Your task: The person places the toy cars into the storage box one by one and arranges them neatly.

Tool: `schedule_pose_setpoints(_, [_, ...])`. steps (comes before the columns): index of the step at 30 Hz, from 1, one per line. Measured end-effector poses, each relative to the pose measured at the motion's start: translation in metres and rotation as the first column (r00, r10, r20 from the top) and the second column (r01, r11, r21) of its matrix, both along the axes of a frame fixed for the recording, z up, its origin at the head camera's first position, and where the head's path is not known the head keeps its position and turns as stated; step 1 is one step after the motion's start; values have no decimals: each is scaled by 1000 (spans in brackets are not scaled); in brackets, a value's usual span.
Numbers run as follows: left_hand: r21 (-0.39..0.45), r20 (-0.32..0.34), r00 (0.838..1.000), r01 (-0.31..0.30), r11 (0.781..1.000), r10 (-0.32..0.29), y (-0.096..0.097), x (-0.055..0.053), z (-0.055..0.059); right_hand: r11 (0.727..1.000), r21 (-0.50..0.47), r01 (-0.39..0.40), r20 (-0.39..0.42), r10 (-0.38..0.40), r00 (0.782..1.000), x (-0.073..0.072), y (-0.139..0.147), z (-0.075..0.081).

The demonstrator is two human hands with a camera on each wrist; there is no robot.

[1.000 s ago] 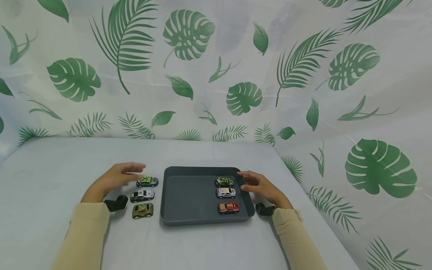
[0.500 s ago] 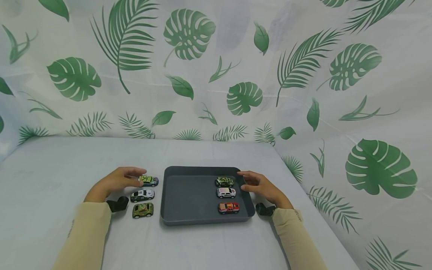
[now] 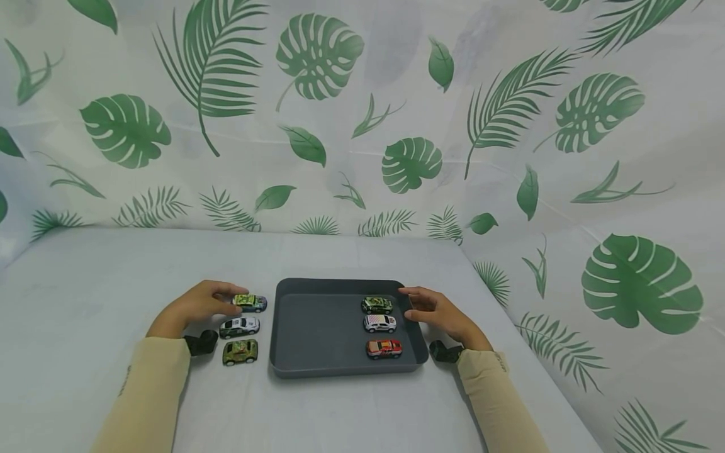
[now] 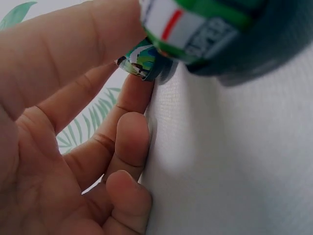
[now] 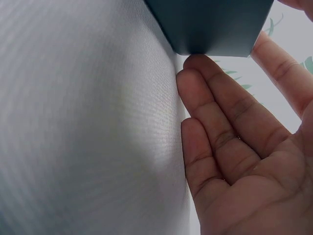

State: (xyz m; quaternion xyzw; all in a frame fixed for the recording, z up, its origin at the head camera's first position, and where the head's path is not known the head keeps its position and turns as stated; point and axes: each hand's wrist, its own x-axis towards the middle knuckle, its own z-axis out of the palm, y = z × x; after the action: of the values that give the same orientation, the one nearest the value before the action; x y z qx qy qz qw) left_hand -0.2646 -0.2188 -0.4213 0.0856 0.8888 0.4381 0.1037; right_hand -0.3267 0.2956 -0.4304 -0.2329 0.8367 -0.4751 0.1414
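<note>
In the head view, my left hand (image 3: 199,304) pinches the back end of a green camouflage toy car (image 3: 250,303), the farthest of a column left of the tray. Its thumb lies on the near side, the fingers on the far side. Below it stand a silver-white toy car (image 3: 240,327) and an olive camouflage toy car (image 3: 240,352). A green-and-white car body marked "SUPER" (image 4: 208,36) is close to the left wrist camera. My right hand (image 3: 438,311) touches the right side of the grey tray (image 3: 317,371), fingers nearly straight, thumb over the rim.
Along the tray's right side sit a dark green camouflage toy car (image 3: 376,305), a white toy car (image 3: 379,323) and a red-orange toy car (image 3: 384,348). A white cloth covers the table (image 3: 317,415). Leaf-printed cloth walls (image 3: 340,126) rise behind and at the right.
My left hand has come down and right onto the farthest left car, closing thumb and fingers around its back end. My right hand and the tray have stayed put.
</note>
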Motion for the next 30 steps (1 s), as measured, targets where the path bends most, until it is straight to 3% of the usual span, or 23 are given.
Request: schedule_pose_setpoints(30, [-24,-28,994,-110,994,110,-4,4,4,1000,-2,-3,-11,3,1000,-1,1,-3])
